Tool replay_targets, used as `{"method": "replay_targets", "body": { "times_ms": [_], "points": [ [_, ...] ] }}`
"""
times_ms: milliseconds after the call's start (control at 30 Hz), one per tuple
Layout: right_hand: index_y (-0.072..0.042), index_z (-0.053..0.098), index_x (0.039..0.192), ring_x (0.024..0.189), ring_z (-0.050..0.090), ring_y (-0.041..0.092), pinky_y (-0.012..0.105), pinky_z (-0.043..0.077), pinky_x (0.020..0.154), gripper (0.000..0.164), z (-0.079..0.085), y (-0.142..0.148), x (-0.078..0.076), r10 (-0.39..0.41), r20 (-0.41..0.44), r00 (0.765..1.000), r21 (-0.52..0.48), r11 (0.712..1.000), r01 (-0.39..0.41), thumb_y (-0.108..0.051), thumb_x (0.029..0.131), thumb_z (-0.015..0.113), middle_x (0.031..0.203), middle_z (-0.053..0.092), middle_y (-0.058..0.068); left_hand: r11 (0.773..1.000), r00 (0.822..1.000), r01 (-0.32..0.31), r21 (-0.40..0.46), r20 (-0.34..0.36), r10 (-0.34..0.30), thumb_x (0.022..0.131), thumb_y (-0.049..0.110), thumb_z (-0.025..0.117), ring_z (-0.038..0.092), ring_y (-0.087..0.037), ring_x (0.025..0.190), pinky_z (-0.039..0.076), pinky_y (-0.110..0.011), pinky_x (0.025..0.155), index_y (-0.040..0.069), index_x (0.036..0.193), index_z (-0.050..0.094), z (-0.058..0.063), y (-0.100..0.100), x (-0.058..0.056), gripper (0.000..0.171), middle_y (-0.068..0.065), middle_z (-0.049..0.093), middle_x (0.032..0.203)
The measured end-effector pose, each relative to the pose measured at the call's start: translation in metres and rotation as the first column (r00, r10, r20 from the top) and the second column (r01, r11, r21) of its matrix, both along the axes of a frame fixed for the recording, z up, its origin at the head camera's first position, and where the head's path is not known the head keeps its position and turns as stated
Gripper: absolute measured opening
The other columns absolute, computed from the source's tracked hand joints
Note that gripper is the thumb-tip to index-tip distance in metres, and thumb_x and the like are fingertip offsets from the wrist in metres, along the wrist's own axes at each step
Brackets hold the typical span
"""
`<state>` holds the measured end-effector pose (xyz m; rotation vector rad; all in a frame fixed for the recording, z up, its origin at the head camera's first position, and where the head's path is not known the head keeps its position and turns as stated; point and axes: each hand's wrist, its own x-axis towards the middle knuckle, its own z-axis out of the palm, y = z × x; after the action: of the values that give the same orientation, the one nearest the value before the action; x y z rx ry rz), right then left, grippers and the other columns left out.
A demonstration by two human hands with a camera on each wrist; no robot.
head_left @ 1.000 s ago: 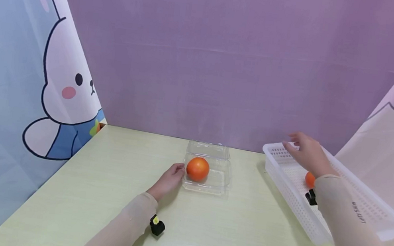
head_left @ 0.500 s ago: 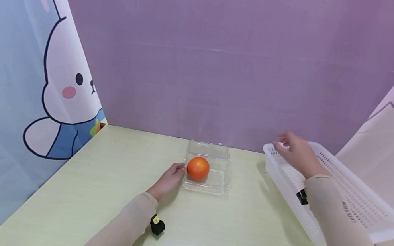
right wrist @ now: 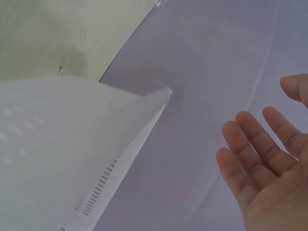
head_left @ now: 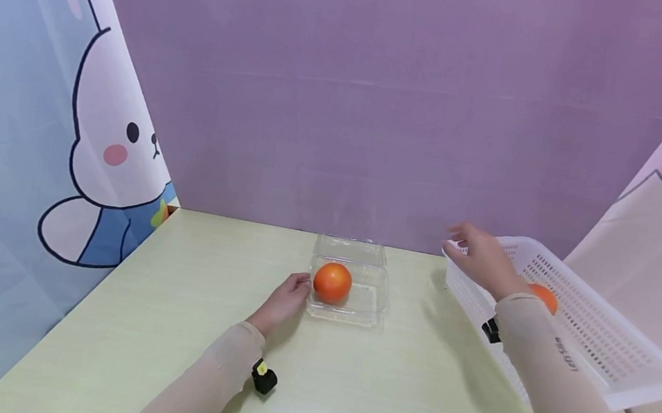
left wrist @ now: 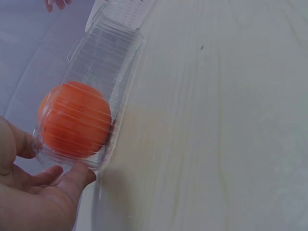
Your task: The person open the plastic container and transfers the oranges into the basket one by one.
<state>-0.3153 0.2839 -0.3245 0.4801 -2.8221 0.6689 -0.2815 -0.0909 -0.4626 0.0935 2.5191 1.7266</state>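
In the head view, a clear plastic clamshell container [head_left: 366, 298] stands with its lid up, mid-table. An orange [head_left: 332, 283] sits in its left half. My left hand [head_left: 284, 301] holds the container's left end; in the left wrist view the thumb and fingers close round that end, beside the orange [left wrist: 77, 120]. Over the far left corner of a white perforated basket [head_left: 602, 336] hovers my right hand [head_left: 483, 257], holding nothing. Its fingers [right wrist: 250, 178] are spread and slightly bent in the right wrist view. A second orange [head_left: 544, 297] lies in the basket, partly hidden by my right forearm.
The basket's wall [right wrist: 130, 130] rises close beside the right hand. A purple cloth [head_left: 342, 100] hangs behind the table [head_left: 385, 380]. Printed cloths hang on the left and right. Each wrist carries a small black camera.
My right hand has moved left across the basket toward its far left corner. The basket's orange now shows on the right side of the forearm. The left hand and container have stayed put.
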Motion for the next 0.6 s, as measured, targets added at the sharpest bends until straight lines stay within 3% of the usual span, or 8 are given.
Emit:
{"method": "replay_targets", "body": {
  "times_ms": [600],
  "points": [
    [0.001,0.054,0.135,0.114,0.060,0.039,0.057,0.050,0.094,0.047,-0.021,-0.036,-0.005,0.049,-0.001,0.999,-0.013,0.999,-0.049,-0.031,0.101,0.061,0.123,0.063,0.023,1.000,1.000,0.004,0.006,-0.008,-0.004,0.107,0.027,0.043,0.038,-0.037,0.140,0.029,-0.052,0.116,-0.002,0.146,0.042,-0.002,0.000,-0.001,0.049,-0.021,0.044,0.150]
  ]
}}
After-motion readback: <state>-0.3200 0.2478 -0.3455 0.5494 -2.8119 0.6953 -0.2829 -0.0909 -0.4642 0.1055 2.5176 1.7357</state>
